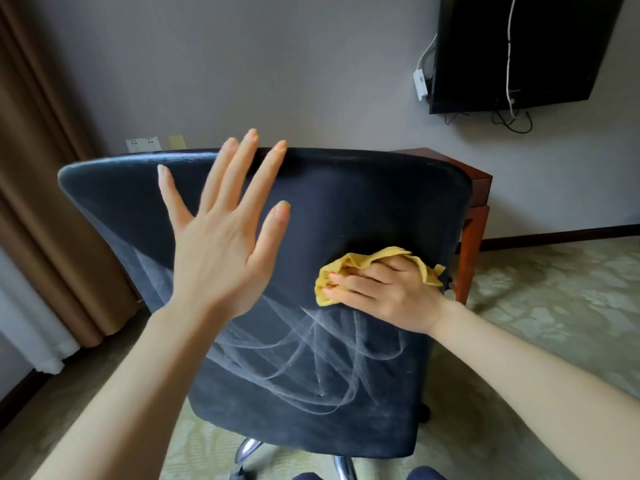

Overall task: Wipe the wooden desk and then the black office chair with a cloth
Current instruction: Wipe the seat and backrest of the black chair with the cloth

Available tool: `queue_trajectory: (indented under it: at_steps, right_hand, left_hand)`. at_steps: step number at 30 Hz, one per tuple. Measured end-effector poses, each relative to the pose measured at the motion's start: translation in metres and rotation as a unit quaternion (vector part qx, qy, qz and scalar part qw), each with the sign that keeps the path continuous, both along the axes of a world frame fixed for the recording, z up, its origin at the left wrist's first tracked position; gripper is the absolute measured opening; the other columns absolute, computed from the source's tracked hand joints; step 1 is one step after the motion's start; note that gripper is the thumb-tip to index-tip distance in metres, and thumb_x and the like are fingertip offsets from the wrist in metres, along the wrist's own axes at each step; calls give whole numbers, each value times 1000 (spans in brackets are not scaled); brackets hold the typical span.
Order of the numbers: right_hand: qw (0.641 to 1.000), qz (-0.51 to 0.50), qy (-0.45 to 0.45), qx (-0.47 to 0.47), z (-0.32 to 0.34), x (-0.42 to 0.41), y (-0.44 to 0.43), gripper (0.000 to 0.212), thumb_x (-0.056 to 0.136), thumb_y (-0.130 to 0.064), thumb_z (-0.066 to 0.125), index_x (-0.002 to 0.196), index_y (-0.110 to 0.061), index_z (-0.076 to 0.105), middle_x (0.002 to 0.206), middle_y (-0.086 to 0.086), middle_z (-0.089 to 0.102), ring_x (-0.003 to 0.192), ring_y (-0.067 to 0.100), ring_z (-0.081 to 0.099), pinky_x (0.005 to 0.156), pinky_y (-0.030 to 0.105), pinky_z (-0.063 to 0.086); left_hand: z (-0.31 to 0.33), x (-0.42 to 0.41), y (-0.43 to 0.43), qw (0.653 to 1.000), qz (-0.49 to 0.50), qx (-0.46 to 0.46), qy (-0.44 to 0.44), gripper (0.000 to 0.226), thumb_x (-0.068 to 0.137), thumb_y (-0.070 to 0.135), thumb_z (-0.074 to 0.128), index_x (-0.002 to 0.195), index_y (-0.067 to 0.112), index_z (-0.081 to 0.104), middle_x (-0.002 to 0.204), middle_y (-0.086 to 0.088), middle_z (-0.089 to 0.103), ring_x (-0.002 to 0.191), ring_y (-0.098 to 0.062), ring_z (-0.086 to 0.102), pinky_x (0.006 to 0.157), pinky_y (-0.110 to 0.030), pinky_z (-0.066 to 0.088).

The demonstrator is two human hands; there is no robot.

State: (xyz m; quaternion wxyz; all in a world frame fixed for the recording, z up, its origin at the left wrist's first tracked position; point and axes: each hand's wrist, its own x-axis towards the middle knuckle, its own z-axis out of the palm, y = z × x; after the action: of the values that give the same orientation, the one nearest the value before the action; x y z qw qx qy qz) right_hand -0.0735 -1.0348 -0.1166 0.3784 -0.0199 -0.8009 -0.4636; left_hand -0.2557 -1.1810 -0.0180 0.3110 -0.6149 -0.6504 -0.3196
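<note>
I judge I'm on the chair step. My right hand (384,292) has the cloth (346,264) in its grip, pressed to the chair (346,202) back. My left hand (221,244) is released, fingers spread. The streaks (311,358) below likely need wiping next. The bench (476,181) stands behind.

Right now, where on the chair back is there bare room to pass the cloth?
Free: chair back upper right, between left hand and cloth; also the streaked lower part below both hands. Crowded: mid-height, where the right hand grips the cloth.
</note>
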Motion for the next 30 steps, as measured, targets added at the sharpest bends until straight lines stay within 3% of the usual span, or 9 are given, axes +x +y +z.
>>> queue_trajectory:
  at_steps: [4, 11, 17, 19, 22, 25, 30]
  right_hand:
    - [1000, 4, 11, -27, 4, 31, 11, 28, 87, -10, 64, 112, -20, 70, 115, -2, 68, 97, 17, 50, 79, 32, 41]
    - [995, -14, 97, 6, 56, 34, 6, 29, 81, -14, 76, 108, -24, 73, 107, -4, 71, 94, 16, 52, 76, 34, 39]
    - [988, 74, 118, 58, 112, -18, -17, 16, 83, -17, 74, 95, -25, 77, 92, -8, 73, 77, 13, 67, 102, 38, 34]
    - [985, 113, 112, 66, 124, -46, -25, 14, 84, -15, 72, 93, -25, 78, 89, -8, 73, 75, 14, 68, 101, 40, 38]
    - [980, 148, 119, 59, 121, -79, -30, 15, 85, -13, 69, 88, -26, 78, 89, -11, 72, 81, 14, 65, 93, 39, 45]
    - [980, 161, 120, 20, 99, -102, -28, 15, 85, -13, 68, 85, -24, 77, 89, -11, 72, 92, 14, 63, 96, 40, 40]
    - [994, 110, 20, 20, 43, -97, -11, 16, 87, -11, 66, 87, -23, 76, 93, -10, 72, 101, 15, 62, 102, 43, 42]
  left_hand:
    - [-6, -40, -14, 997, 45, 33, -56, 62, 91, 52, 23, 150, 32, 16, 159, 5, 4, 146, -17, -1, 111, -56, -6]
    - [-12, -94, -30, 984, 112, -5, -138, 75, 83, 63, 14, 151, 31, 9, 160, 4, 1, 146, -18, -1, 113, -58, -3]
    - [-1, -103, -30, 988, 92, 19, -122, 71, 85, 59, 16, 148, 28, 23, 156, -1, 17, 145, -18, 2, 113, -50, -4]
    - [3, -107, -31, 988, 77, 12, -133, 70, 84, 59, 15, 146, 29, 28, 155, -1, 21, 145, -18, 5, 113, -50, -4]
    - [7, -104, -33, 989, 61, 22, -133, 67, 86, 56, 14, 141, 24, 36, 146, -1, 35, 141, -21, 19, 113, -54, 1]
    - [10, -99, -34, 987, 71, 27, -142, 66, 86, 56, 16, 138, 24, 40, 141, 1, 40, 138, -20, 25, 113, -54, 3]
    - [16, -88, -40, 987, 63, 27, -144, 68, 83, 58, 18, 135, 23, 44, 138, 1, 44, 134, -20, 29, 114, -54, 8]
